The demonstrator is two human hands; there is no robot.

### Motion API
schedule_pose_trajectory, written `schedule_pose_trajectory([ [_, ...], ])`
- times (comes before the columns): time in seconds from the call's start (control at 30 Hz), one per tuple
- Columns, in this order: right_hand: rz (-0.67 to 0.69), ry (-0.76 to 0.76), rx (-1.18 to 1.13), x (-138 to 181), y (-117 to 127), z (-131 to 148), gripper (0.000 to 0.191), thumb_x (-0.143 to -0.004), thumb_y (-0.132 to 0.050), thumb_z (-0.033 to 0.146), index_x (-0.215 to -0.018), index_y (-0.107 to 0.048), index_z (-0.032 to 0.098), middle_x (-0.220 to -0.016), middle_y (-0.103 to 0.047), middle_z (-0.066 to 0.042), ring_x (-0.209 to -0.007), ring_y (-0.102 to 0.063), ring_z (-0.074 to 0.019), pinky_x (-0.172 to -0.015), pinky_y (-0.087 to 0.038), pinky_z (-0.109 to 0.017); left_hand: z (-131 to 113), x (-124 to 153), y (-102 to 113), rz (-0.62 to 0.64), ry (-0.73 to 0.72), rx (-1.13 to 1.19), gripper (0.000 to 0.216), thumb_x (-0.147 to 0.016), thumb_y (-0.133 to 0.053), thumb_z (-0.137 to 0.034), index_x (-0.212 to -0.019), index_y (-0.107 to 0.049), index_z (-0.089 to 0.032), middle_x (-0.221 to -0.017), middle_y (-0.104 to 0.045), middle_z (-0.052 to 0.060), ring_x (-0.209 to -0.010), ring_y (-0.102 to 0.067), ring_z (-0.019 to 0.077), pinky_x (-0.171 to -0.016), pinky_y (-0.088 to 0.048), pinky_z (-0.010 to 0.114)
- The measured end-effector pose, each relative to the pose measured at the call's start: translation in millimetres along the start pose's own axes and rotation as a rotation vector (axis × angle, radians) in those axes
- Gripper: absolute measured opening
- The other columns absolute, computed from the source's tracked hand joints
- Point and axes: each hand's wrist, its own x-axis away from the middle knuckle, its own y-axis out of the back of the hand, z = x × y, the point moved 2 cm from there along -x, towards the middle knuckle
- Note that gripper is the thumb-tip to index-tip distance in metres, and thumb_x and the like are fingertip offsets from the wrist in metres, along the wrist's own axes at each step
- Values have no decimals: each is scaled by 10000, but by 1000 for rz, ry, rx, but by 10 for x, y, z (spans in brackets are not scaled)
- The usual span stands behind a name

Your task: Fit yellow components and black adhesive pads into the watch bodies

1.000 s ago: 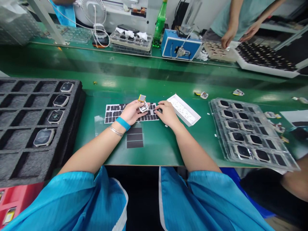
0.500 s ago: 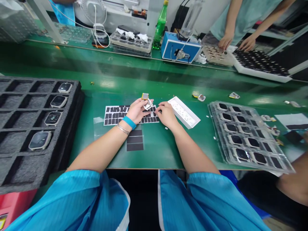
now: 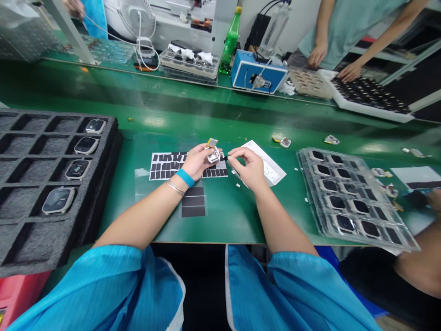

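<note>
My left hand is closed around a small white watch housing, with a yellow-edged silver battery standing up from it. Just to the right, my right hand pinches a small black sticker between thumb and fingertips, close to the housing. Beneath both hands lies a white sheet of black stickers, partly covered by my left hand. A shallow white box holding tiny white pieces sits behind my right hand. Nearer me is a clear sheet with black strips.
On the left stands a black foam tray with several watches. Clear plastic trays of watch faces are stacked at right. Loose watch parts lie farther back. Beyond are a blue machine, a green bottle and a co-worker's hands.
My right hand has lifted off the sticker sheet and moved slightly right, now with a black sticker at its fingertips. The housing in my left hand has shifted slightly and turned.
</note>
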Motion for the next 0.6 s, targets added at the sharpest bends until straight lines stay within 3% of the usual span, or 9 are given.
schedule_pose_trajectory([
  [0.2, 82, -142, -238, 70, -154, 27, 193, -710, -762, 343, -718, -612, 222, -763, -684, -14, -745, -653, -191, -748, -554, -366, 2, 122, -29, 8, 28, -236, 100, -702, -685, -112, -799, -668, -129, -692, -652, 8, -605, -614, 107, -664, -606, 303],
  [0.47, 148, -129, -266, 71, -221, -13, 312, -758, -733, 392, -899, -506, 232, -822, -650, 14, -731, -608, -143, -753, -521, -323, 30, 125, -51, 14, 53, -277, 86, -725, -648, -103, -794, -694, -128, -713, -646, 10, -613, -610, 104, -584, -585, 251],
  [0.6, 156, -102, -198, 90, -232, 9, 261, -787, -698, 366, -895, -501, 234, -824, -651, 12, -726, -603, -142, -754, -517, -320, 23, 141, -58, 19, 62, -273, 82, -720, -651, -91, -776, -695, -133, -685, -642, 6, -601, -601, 100, -623, -593, 267],
])
